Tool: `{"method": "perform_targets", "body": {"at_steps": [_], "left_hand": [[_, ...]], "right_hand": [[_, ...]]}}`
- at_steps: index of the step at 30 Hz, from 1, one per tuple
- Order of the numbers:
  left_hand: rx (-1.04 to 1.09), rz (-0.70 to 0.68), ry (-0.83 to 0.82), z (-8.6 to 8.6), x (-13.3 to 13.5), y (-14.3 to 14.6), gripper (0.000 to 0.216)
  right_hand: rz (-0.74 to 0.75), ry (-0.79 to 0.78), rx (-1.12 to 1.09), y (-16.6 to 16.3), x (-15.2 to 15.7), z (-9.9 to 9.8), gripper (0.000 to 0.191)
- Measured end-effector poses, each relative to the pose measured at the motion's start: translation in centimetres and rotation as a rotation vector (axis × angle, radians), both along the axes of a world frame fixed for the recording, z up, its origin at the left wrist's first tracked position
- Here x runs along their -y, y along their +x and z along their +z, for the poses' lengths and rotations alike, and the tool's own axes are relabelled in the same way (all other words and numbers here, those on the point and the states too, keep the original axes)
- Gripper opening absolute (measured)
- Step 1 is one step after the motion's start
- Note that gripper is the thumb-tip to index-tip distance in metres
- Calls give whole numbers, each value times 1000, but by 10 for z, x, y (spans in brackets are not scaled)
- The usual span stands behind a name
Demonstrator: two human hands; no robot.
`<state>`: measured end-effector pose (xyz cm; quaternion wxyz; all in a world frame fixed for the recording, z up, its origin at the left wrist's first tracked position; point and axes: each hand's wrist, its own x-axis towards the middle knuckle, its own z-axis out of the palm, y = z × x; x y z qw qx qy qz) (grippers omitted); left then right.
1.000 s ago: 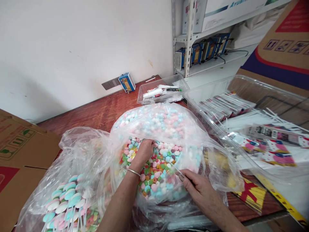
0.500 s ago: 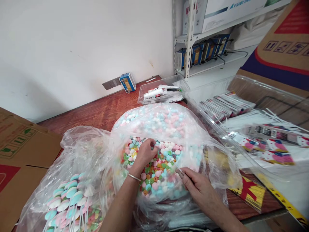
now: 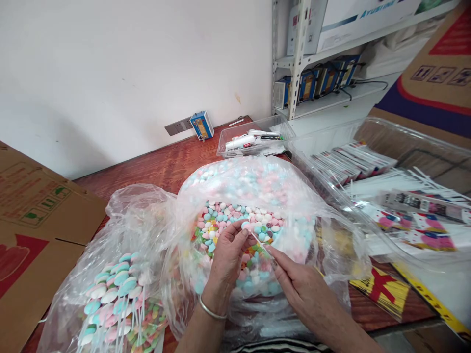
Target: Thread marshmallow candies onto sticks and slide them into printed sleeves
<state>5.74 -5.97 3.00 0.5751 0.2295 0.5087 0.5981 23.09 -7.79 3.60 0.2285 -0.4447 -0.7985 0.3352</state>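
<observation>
My left hand [image 3: 228, 250], with a metal bangle on its wrist, is closed in a pinch on a pale pink candy [image 3: 248, 226]. Between the fingers of my right hand [image 3: 300, 277] is a thin white stick [image 3: 262, 246], slanting up to the left hand's fingertips. The stick's tip is close to the candy; I cannot tell whether it has gone in. Both hands are over a large clear plastic bag [image 3: 294, 191] full of pink, blue and white candies [image 3: 224, 212], with green, orange and yellow ring-shaped ones among them.
Candies on sticks [image 3: 116, 289] lie in plastic at left, beside a cardboard box [image 3: 47, 215]. A clear tub [image 3: 324, 189] of white sticks and printed packets stands right, a smaller clear tray [image 3: 253, 142] behind. Yellow-and-red packaging [image 3: 384, 289] is near the front edge.
My left hand has risen out of the loose candies with one in its fingertips. The right hand's stick now meets it at the fingertips. The view has shifted slightly left.
</observation>
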Motion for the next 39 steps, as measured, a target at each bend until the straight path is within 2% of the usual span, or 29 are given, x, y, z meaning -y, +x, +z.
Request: {"method": "perform_targets", "body": {"at_steps": [9,17,22,27,34,39], "left_hand": [[-116,-30,-6,-9,3,1,37],[-279,-59,62,-5,8,6,38],[-433,-92,155,-18,8,6,31],[-525,-55,204,-25,9,10,25],[-703,16,195,-23,14,18,23],[-853,21,249,-23,23,24,18]], "right_hand": [[-16,-33,-24,0,1,0,45],[-28,-113,-41,-2,-1,4,44],[-44,-154,-103,-4,-2,7,43],[-70,-139,-119,-8,-4,8,41],[-85,-87,-37,-13,-5,-2,43],[-108,-57,66,-17,-6,-13,36]]}}
